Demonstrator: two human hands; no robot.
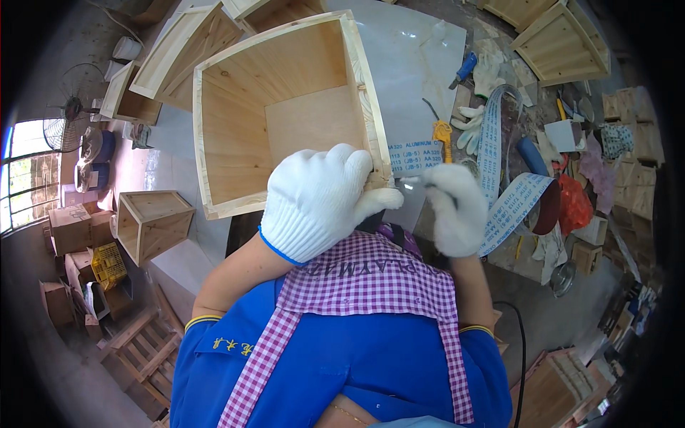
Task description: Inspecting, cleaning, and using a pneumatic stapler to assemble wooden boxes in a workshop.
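Note:
An open wooden box (314, 110) of pale planks stands tilted on the table in front of me, its mouth turned toward me. My left hand (321, 196), in a white knitted glove with a blue cuff, grips the box's near right corner, fingers over the rim and thumb stretched to the right. Just right of that corner is my right hand (459, 210), also gloved and curled closed. Motion smears it, and a thin, light thing pokes out toward the box, too blurred to name. A strip of abrasive belt (492, 143) with a printed backing loops beside and behind my right hand.
At the back right lie a yellow-handled tool (442, 133), a blue-handled tool (466, 68), loose gloves (489, 71) and a red plastic bag (572, 203). More wooden boxes stand at the left (153, 221), back left (189, 53) and far right (562, 46). A black cord (523, 335) hangs at the lower right.

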